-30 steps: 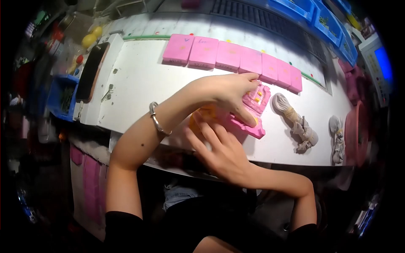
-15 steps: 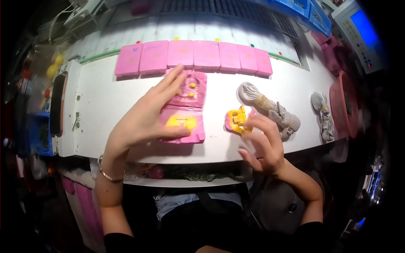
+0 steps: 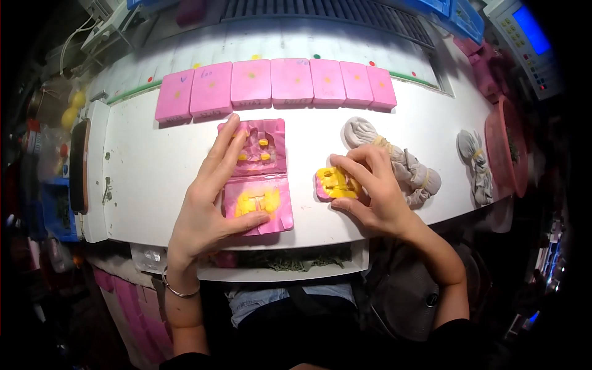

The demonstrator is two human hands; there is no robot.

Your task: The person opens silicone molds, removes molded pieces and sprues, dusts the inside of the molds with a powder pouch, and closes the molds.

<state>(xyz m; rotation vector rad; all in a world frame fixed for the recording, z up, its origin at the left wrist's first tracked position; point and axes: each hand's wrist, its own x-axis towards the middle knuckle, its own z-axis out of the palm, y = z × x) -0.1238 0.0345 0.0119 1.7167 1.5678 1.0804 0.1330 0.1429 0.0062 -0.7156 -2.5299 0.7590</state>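
Note:
An opened pink mould [image 3: 280, 206] lies flat on the white table, its two halves joined along a middle crease. Small yellow spots mark the far half, and a larger yellow patch with recesses covers the near half. My left hand [image 3: 200, 200] rests along its left side, fingers stretched over the far half and thumb on the near one. To the right, a small yellow-and-pink mould piece [image 3: 333, 184] sits on the table. My right hand [image 3: 379, 194] grips that piece between thumb and fingers, which hide its right end.
Several pink blocks [image 3: 251, 83] stand in a row behind the mould. Grey cloth bundles [image 3: 419, 176] tied with bands lie by my right hand, another [image 3: 475, 163] farther right. A pink basin [image 3: 505, 148] is at the right edge, a phone [image 3: 80, 166] at the left.
My right hand has closed on the yellow-and-pink piece, which it hovered beside before. My left hand stays on the mould. The whole view has shifted slightly.

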